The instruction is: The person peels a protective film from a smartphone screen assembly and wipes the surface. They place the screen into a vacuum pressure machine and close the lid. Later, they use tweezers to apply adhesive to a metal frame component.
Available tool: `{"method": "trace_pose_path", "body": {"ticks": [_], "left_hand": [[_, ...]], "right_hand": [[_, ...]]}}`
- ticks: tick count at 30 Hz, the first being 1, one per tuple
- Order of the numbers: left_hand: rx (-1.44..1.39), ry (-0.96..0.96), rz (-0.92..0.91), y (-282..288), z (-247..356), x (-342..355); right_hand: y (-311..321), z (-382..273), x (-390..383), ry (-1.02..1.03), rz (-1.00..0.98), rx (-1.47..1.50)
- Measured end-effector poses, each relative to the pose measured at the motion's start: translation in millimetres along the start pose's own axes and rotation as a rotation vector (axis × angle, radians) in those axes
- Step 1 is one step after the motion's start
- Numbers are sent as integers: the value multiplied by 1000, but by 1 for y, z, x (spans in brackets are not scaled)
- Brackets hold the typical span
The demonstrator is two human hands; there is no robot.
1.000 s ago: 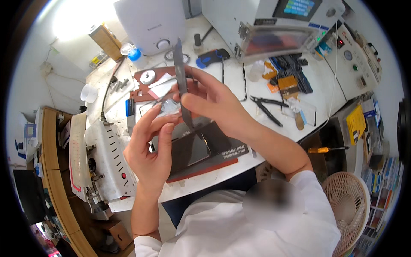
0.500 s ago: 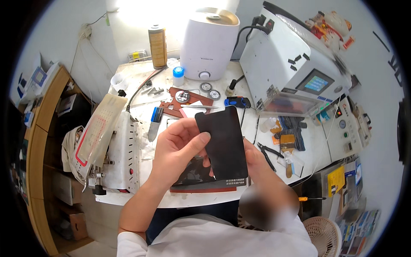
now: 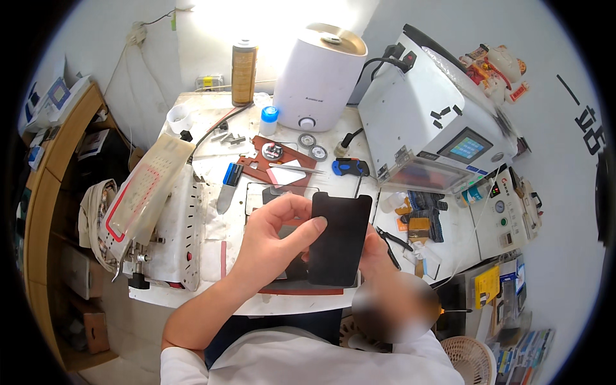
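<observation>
Head view: we had the black panel [image 3: 339, 247] edge-on a second ago, now its face shows, just lower right of centre. Our left hand [image 3: 273, 239] pinches it; right hand [image 3: 373, 255], can't tell.
</observation>
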State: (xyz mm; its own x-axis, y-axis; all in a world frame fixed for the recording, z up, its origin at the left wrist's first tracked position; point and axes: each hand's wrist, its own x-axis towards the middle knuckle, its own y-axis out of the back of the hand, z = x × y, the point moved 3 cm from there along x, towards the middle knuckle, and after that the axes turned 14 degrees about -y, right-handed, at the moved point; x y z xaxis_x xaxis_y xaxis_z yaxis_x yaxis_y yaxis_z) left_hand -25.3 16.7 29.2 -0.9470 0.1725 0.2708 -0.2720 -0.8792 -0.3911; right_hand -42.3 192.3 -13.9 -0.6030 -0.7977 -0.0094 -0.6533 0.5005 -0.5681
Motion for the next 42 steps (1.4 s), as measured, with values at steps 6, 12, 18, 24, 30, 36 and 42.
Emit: {"method": "trace_pose_path", "body": {"ticks": [6,12,18,24,30,36,42], "left_hand": [[28,-47,-9,0,-3,2],[76,-102,-16,-4,3,3],[83,-139,-20,-2,0,4],[305,-440,92,6,-4,5],[103,-431,121,-3,1,-8],[-112,-238,141,-6,0,-14],[-129,-199,163,-1,-3,-14]], "right_hand": [[-2,-1,1,8,33,35],[1,5,-5,-31,-45,155],[4,9,-7,-17,-70,150],[-2,3,-4,5,-18,99],[-12,-13,1,345,369,-737],[-21,-23,-6,514,559,-1197],[-22,-29,-6,656,660,-1342]]}}
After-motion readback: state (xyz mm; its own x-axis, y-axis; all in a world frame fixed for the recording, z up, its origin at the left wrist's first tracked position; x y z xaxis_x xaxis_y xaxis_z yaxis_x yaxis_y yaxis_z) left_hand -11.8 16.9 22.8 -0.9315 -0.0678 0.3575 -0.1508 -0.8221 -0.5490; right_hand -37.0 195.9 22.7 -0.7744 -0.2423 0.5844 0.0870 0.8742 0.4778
